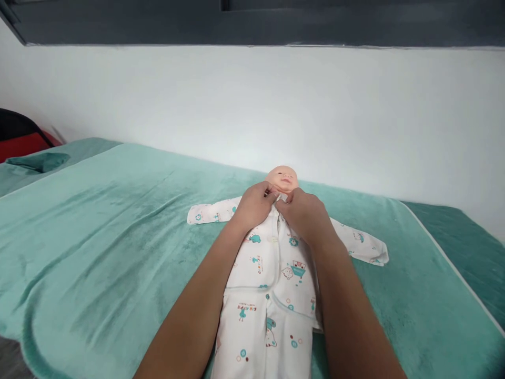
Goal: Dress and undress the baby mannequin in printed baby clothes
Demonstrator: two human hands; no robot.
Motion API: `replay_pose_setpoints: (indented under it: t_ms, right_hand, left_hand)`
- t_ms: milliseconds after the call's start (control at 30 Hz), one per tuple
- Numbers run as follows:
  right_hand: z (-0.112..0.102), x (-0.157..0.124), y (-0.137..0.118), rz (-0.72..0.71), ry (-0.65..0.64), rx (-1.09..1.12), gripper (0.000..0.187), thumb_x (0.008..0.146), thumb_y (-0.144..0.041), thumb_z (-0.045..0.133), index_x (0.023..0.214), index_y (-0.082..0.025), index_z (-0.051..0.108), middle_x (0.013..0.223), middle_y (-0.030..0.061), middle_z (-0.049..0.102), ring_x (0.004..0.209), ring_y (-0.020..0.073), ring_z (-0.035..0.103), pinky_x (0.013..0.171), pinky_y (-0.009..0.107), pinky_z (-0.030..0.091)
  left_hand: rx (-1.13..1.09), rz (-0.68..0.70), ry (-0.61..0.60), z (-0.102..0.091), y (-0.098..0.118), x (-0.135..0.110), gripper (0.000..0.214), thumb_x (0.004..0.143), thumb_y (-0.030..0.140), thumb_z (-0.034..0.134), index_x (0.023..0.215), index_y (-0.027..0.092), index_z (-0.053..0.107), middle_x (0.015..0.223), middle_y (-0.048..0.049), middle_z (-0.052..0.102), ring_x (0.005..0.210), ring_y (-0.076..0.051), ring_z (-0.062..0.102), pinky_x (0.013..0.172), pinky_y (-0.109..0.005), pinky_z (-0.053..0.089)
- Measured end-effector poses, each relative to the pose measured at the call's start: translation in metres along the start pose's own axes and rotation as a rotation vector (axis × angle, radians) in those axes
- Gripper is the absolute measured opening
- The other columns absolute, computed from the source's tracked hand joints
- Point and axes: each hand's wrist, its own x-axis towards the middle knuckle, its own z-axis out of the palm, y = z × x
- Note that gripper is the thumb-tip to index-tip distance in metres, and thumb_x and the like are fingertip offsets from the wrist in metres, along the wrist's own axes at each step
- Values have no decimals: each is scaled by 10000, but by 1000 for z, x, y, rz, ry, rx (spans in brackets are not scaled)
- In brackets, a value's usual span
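Observation:
A baby doll (282,178) lies on its back on a teal blanket (98,237), head toward the wall. It wears a white printed romper (272,273) with its sleeves spread out to both sides. My left hand (254,204) and my right hand (303,213) meet at the doll's neck. Both pinch the romper's collar just under the chin, fingers closed on the fabric. My forearms run up over the doll's body and cover part of the garment.
A white wall (276,105) stands right behind the doll's head. At the far left lie a folded teal cloth (39,160) and something red and black (19,139). The blanket's edge (450,258) runs along the right, over a darker green cover (469,237).

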Motion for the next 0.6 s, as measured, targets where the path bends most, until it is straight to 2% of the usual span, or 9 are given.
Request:
replay_pose_setpoints:
  t_ms: [67,133,267,333,467,600]
  right_hand:
    - [1,3,3,-9,23,69,162,817,-269,543,682,-228,462,712,40,608,711,199,529,645,310,340]
    - [0,6,7,7,31,233,177,791,-260,556,638,-222,476,671,20,587,670,176,503,637,303,353]
    - [1,9,12,116,24,769,176,740,-291,579,602,-215,501,570,-25,486,546,124,420,537,273,348]
    - [2,9,11,141,8,965,149,706,-280,598,606,-211,512,559,-38,458,519,107,398,500,256,334]
    - [2,6,8,172,-52,1099,122,663,-244,628,607,-203,527,564,-40,453,510,93,389,472,241,320]
    - [-1,4,7,180,-68,1120,91,672,-245,654,640,-185,592,571,-37,467,515,86,386,476,237,318]
  left_hand:
    - [-11,-4,17,0,1,-1,136,907,236,515,831,189,617,900,-23,706,819,-164,613,772,-295,442]
    - [-12,-13,27,-1,4,-3,145,915,247,513,842,188,623,887,-22,702,800,-161,603,758,-291,438]
    - [-48,-6,37,-1,9,-4,147,917,254,518,855,185,632,876,-19,703,807,-160,608,761,-288,440]
    - [-85,8,44,-1,9,-3,145,914,268,528,865,185,637,874,-16,705,808,-157,611,758,-285,442]
    - [-153,14,53,1,5,0,150,902,291,555,866,183,652,858,-15,705,792,-150,609,749,-283,443]
    - [-215,-12,55,1,2,2,127,872,279,595,846,173,661,825,-14,698,748,-135,596,710,-271,436]
